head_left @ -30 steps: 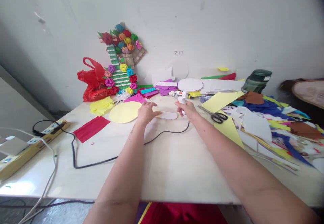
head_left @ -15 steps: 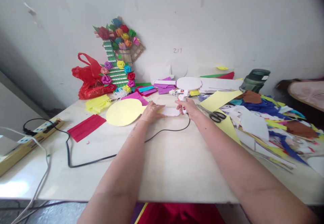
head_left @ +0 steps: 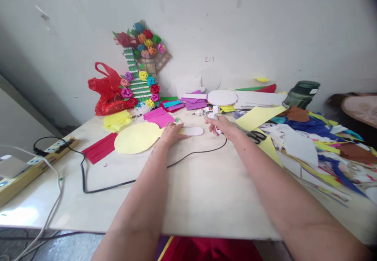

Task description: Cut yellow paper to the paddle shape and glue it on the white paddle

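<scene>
My left hand [head_left: 171, 134] grips the neck of a paddle-shaped paper cutout [head_left: 137, 138], which lies on the table. Its round part is pale yellow, and its handle end [head_left: 193, 131] shows white to the right of my fingers. Wrapped round a small white glue gun [head_left: 216, 113], my right hand [head_left: 223, 126] is just right of that handle end, apart from it. The gun's black cord [head_left: 194, 152] runs left over the table. Scissors [head_left: 255, 136] with black handles lie by my right wrist, on yellow paper [head_left: 269, 149].
A power strip [head_left: 44, 160] sits at the left edge. Red crepe paper [head_left: 99, 148], a red plastic bag [head_left: 108, 92] and a paper-flower craft [head_left: 138, 72] stand or lie behind it. Another white paddle cutout [head_left: 222, 97] rests at the back. Paper scraps [head_left: 306, 145] and a dark bottle [head_left: 302, 94] occupy the right.
My left hand has drawn the cutout to the left, and more of its yellow round part shows. The glue gun in my right hand has moved slightly right, off the handle end.
</scene>
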A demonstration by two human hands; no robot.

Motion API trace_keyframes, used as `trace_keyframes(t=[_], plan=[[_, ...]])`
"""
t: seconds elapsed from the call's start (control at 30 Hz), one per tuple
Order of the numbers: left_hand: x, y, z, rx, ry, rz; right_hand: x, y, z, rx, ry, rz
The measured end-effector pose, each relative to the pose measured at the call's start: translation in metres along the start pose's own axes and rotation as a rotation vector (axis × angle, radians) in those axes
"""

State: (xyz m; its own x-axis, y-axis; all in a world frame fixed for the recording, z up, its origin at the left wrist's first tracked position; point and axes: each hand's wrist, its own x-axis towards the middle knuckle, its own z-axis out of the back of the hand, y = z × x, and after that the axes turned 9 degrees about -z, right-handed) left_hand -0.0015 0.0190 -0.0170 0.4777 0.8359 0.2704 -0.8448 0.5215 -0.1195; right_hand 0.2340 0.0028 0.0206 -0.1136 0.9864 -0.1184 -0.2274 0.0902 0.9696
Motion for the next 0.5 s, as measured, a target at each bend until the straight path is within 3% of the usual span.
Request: trace_keyframes(t=[0.1,0.23,0.3,0.5], plan=[[0.001,0.001,0.003,0.022,0.042,-0.028,-0.002,0.005,0.003,-0.196,-0.029,0.009],[0.001,0.004,0.018,0.013,0.206,0.051,0.001,0.01,0.013,-0.45,-0.198,0.088],[0.0,0.003,0.024,-0.016,0.193,0.083,0.001,0.012,0.018,-0.463,-0.243,0.127],[-0.001,0.0,0.013,0.039,0.172,0.05,-0.002,0.01,0.026,-0.338,-0.061,0.055]])
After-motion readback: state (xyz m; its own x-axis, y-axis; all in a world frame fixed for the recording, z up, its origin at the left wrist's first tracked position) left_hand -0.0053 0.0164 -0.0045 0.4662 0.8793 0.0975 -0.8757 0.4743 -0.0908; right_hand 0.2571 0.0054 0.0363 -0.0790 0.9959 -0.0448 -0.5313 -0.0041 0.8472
